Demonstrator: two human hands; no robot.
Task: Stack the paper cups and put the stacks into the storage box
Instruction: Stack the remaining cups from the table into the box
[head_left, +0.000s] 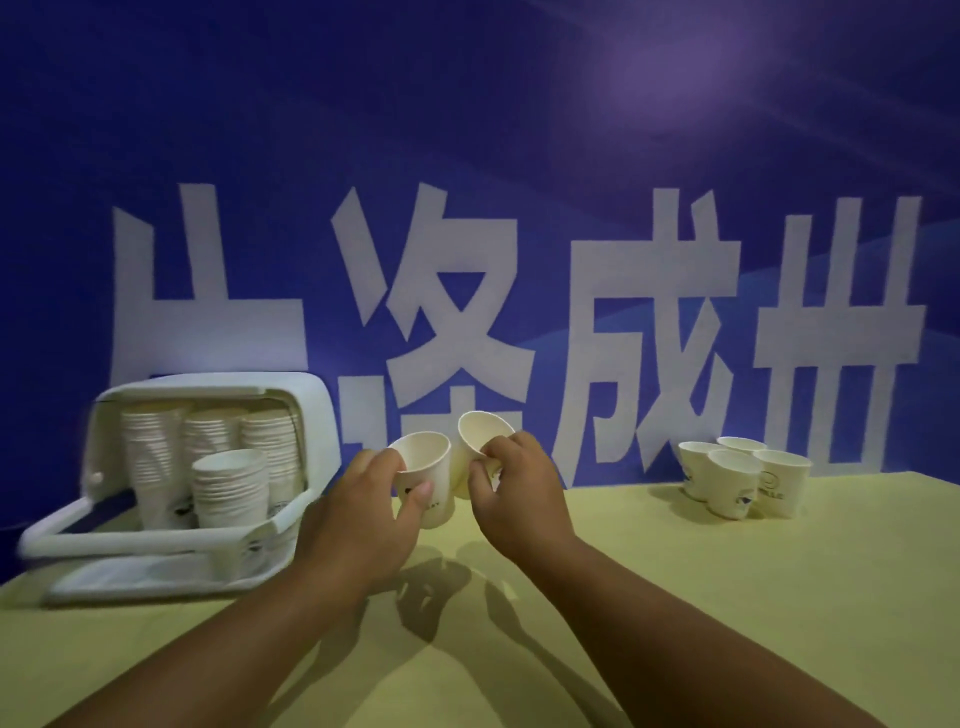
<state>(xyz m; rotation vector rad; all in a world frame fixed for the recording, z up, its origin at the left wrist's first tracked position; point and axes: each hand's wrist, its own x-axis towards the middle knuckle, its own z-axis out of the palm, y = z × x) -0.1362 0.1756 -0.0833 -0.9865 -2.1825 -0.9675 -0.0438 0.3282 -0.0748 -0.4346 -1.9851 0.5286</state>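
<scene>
View: head camera, facing forward and down across a table.
Left hand (358, 519): closed around a single paper cup, with the thumb across the near wall and the fingers round the far side. It sits at the centre of the frame, slightly left.
Left-hand cup (423, 460): upright with its mouth up and a dark printed mark on the near wall. Whether its base touches the table cannot be told.
Right hand (524, 493): fingers and thumb curled round the lower body of a second cup, just right of centre.
Right-hand cup (480, 439): tilted with its mouth toward the upper left, held above and just beside the left-hand cup. Contact between the two cannot be confirmed.
Storage box (130, 540): white, standing on the table at the middle left of the frame. Its outline is blurred.
Stacks (231, 488): four stacks of nested cups stand upright inside the storage box. Three form a rear row and a shorter one stands in front.
Loose cups (730, 483): four single cups, upright and clustered together at the middle right, near the table's far edge and well apart from both hands.
Table (675, 597): yellow-green surface filling the lower frame. Shadows of hands and arms lie on it.
Backdrop (519, 156): blue banner with large white characters, filling the upper frame.
</scene>
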